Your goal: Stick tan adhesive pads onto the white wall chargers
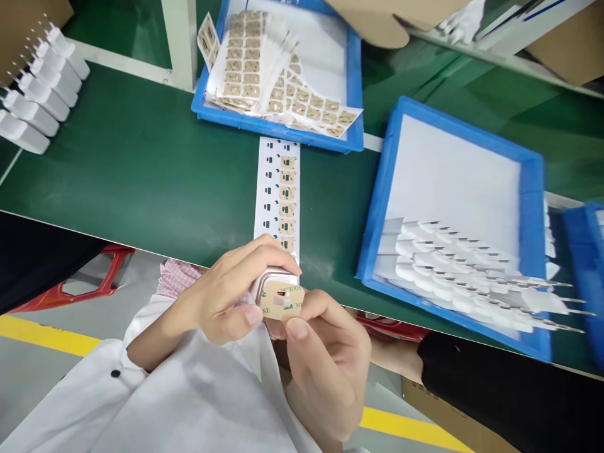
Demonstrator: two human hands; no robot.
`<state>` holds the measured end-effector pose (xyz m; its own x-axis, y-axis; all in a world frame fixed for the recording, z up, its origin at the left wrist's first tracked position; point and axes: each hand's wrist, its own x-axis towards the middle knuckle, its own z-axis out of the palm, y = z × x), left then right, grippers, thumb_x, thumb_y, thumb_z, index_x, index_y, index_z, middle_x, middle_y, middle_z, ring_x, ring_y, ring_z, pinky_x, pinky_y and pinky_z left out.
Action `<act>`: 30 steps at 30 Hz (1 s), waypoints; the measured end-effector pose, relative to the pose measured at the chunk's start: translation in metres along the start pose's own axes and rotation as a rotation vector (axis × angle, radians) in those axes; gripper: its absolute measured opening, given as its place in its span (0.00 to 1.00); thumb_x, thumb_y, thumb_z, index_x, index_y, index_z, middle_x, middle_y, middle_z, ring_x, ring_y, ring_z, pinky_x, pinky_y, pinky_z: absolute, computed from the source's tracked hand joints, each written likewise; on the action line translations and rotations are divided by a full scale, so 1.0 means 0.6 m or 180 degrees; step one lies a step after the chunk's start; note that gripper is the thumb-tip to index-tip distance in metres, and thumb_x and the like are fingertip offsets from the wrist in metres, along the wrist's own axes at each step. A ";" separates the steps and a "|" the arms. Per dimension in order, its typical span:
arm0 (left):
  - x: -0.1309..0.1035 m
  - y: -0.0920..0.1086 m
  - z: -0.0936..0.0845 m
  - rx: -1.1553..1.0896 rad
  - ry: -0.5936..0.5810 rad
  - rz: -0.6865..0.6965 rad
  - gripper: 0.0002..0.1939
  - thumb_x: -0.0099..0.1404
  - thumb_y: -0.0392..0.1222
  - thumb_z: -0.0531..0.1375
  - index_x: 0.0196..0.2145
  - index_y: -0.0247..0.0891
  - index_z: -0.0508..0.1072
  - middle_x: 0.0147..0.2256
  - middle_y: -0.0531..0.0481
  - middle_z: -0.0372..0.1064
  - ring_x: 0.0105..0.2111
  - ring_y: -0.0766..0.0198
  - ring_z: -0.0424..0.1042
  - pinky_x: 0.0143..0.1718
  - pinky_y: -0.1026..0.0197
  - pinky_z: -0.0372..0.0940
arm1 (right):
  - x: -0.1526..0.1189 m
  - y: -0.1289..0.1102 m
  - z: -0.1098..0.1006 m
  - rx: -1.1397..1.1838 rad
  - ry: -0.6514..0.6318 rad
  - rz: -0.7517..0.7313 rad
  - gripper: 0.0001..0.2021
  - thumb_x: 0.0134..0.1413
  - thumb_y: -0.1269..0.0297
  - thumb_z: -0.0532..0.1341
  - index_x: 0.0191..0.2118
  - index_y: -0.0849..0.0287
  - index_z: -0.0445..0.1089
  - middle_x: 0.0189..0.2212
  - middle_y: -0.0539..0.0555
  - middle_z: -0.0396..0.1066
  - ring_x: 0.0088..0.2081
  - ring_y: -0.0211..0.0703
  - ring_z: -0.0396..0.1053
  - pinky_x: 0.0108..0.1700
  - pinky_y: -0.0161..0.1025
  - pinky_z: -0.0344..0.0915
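My left hand (236, 286) is wrapped round a white charger (265, 277) with rounded corners, its end face turned up toward me. A tan adhesive sticker (270, 303) with green print and a cut-out in the middle lies over that face. Between thumb and forefinger, my right hand (328, 358) pinches the sticker's right edge. Whether the sticker touches the face all over, I cannot tell. Just beyond my hands, a white backing sheet (260, 207) bears a column of tan stickers and a column of bare spots. Most of the charger is hidden by my fingers.
A blue tray (278, 133) at the back holds sticker sheets. Another blue tray (384, 189) on the right holds several white plugs (425, 264), some pins jutting past its rim. More white chargers (42, 94) stand at far left. A co-worker's dark sleeve (495, 390) reaches in at right.
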<state>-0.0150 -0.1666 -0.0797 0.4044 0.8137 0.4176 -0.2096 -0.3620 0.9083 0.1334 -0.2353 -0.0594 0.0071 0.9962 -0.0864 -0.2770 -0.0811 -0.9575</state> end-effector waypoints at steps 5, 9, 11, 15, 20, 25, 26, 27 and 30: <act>0.000 -0.002 0.001 0.0033 0.0008 0.0034 0.22 0.72 0.61 0.51 0.49 0.40 0.68 0.39 0.48 0.66 0.37 0.60 0.68 0.38 0.56 0.65 | 0.002 0.000 -0.003 -0.0004 -0.0006 -0.0002 0.07 0.63 0.65 0.64 0.32 0.55 0.72 0.25 0.48 0.70 0.27 0.37 0.64 0.30 0.36 0.61; 0.002 -0.001 0.002 0.0044 0.0018 0.0019 0.21 0.72 0.60 0.51 0.48 0.41 0.68 0.38 0.48 0.66 0.36 0.59 0.68 0.37 0.55 0.65 | 0.006 -0.002 -0.002 0.0007 -0.0037 0.0026 0.07 0.63 0.64 0.64 0.32 0.55 0.72 0.25 0.47 0.70 0.26 0.37 0.64 0.29 0.36 0.60; 0.002 -0.002 0.002 0.0039 0.0032 0.0049 0.21 0.71 0.60 0.52 0.48 0.41 0.68 0.38 0.48 0.66 0.35 0.60 0.67 0.37 0.55 0.65 | 0.006 -0.001 -0.002 0.0002 -0.0053 0.0041 0.07 0.63 0.63 0.64 0.32 0.55 0.71 0.25 0.47 0.70 0.26 0.37 0.64 0.29 0.36 0.60; 0.002 -0.001 0.002 0.0090 0.0024 -0.0005 0.21 0.72 0.59 0.51 0.48 0.41 0.67 0.38 0.48 0.66 0.36 0.60 0.66 0.38 0.55 0.65 | 0.005 -0.001 -0.004 -0.0052 -0.0012 0.0081 0.08 0.63 0.63 0.64 0.31 0.55 0.71 0.24 0.47 0.69 0.26 0.37 0.64 0.29 0.36 0.60; 0.003 -0.002 0.003 0.0107 0.0026 -0.0041 0.21 0.71 0.60 0.51 0.48 0.41 0.68 0.38 0.48 0.66 0.36 0.59 0.67 0.37 0.55 0.64 | 0.007 -0.001 -0.003 -0.0014 -0.0033 0.0044 0.07 0.63 0.64 0.64 0.32 0.55 0.71 0.25 0.47 0.68 0.27 0.37 0.64 0.30 0.37 0.61; 0.002 -0.001 0.004 0.0070 0.0041 -0.0092 0.21 0.71 0.60 0.52 0.48 0.41 0.68 0.38 0.49 0.65 0.36 0.60 0.65 0.38 0.56 0.64 | 0.008 -0.001 -0.002 0.0013 -0.0041 0.0040 0.07 0.65 0.65 0.62 0.32 0.54 0.71 0.25 0.47 0.67 0.28 0.36 0.63 0.30 0.35 0.60; 0.002 -0.001 0.004 0.0052 0.0045 -0.0101 0.21 0.71 0.59 0.52 0.48 0.40 0.68 0.38 0.49 0.65 0.36 0.60 0.65 0.38 0.56 0.64 | 0.008 0.000 -0.002 0.0021 -0.0038 0.0037 0.07 0.65 0.65 0.62 0.33 0.54 0.70 0.25 0.47 0.67 0.28 0.36 0.63 0.30 0.35 0.60; 0.002 0.000 0.004 0.0039 0.0045 -0.0103 0.21 0.71 0.59 0.52 0.47 0.40 0.68 0.38 0.48 0.65 0.36 0.60 0.65 0.38 0.55 0.65 | 0.007 0.000 -0.002 0.0020 -0.0030 0.0027 0.07 0.65 0.65 0.62 0.33 0.54 0.70 0.26 0.47 0.68 0.27 0.36 0.63 0.30 0.35 0.60; 0.001 0.000 0.005 0.0033 0.0031 -0.0105 0.20 0.71 0.59 0.51 0.48 0.40 0.68 0.38 0.48 0.65 0.37 0.59 0.66 0.39 0.54 0.65 | 0.005 0.002 -0.003 -0.0022 0.0005 -0.0008 0.06 0.64 0.66 0.63 0.33 0.54 0.71 0.26 0.47 0.68 0.27 0.36 0.64 0.30 0.35 0.61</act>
<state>-0.0123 -0.1673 -0.0791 0.4021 0.8297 0.3872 -0.1869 -0.3396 0.9218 0.1346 -0.2325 -0.0613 0.0092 0.9964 -0.0843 -0.2703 -0.0787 -0.9596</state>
